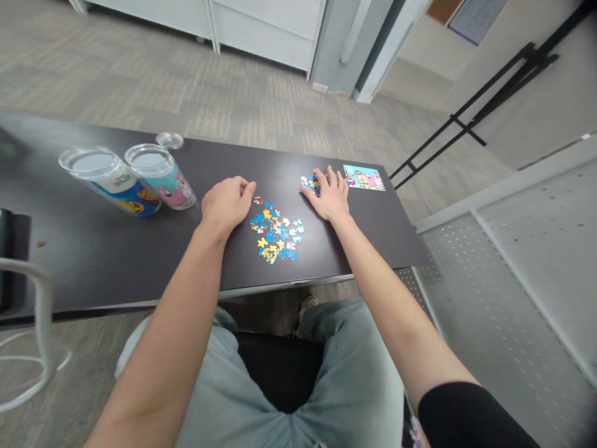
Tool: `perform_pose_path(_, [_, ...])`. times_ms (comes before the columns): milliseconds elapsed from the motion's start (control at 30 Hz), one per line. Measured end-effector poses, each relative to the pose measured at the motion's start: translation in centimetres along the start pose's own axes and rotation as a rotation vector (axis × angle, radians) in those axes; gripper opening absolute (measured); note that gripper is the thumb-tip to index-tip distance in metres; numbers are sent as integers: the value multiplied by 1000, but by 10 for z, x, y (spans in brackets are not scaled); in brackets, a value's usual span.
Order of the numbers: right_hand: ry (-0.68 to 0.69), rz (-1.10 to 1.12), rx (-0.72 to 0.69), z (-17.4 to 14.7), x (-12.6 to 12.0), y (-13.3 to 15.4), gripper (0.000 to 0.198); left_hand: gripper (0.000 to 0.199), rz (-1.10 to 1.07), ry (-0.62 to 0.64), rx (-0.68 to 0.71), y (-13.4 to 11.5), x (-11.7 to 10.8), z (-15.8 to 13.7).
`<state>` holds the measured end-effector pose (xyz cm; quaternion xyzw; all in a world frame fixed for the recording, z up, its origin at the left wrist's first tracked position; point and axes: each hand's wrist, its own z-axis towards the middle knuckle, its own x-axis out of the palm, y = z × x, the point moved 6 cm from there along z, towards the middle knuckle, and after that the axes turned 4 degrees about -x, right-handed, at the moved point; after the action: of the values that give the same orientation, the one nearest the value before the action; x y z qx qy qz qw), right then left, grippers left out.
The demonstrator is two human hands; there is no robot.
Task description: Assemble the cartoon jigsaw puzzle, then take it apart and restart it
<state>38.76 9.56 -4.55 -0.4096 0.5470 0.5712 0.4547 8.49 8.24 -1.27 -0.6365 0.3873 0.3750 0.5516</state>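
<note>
A loose pile of small colourful puzzle pieces lies on the dark table between my hands. My left hand rests on the table left of the pile with its fingers curled; whether a piece is in it cannot be seen. One stray piece lies just off its fingertips. My right hand lies flat with fingers spread, its fingertips touching a small joined cluster of pieces. A colourful cartoon picture card lies just right of that hand.
Two clear cylindrical tubs with cartoon labels lie on their sides at the table's left, a round clear lid behind them. A white chair frame is at lower left. A black stand leans at upper right.
</note>
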Motion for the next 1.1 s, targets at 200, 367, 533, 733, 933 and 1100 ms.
perform_pose_path(200, [18,6,60,10,-1,2,109,59,-18,-74,-30,-6,3,-5])
perform_pose_path(367, [14,12,42,31,1,8,94,60,-76,-125,-35,-7,5,-10])
perform_pose_path(533, [-26,31,40,41,0,11,89,48,-160,-216,72,-5,8,-18])
perform_pose_path(733, [-128,76,-79,28,-9,17,85,72,-79,-17,313,-16,28,-54])
perform_pose_path(933, [-24,165,-227,-14,-5,23,90,101,-66,92,398,-13,39,-96])
perform_pose_path(1100, [66,242,-431,-68,-7,28,101,160,-9,61,411,-5,44,-118])
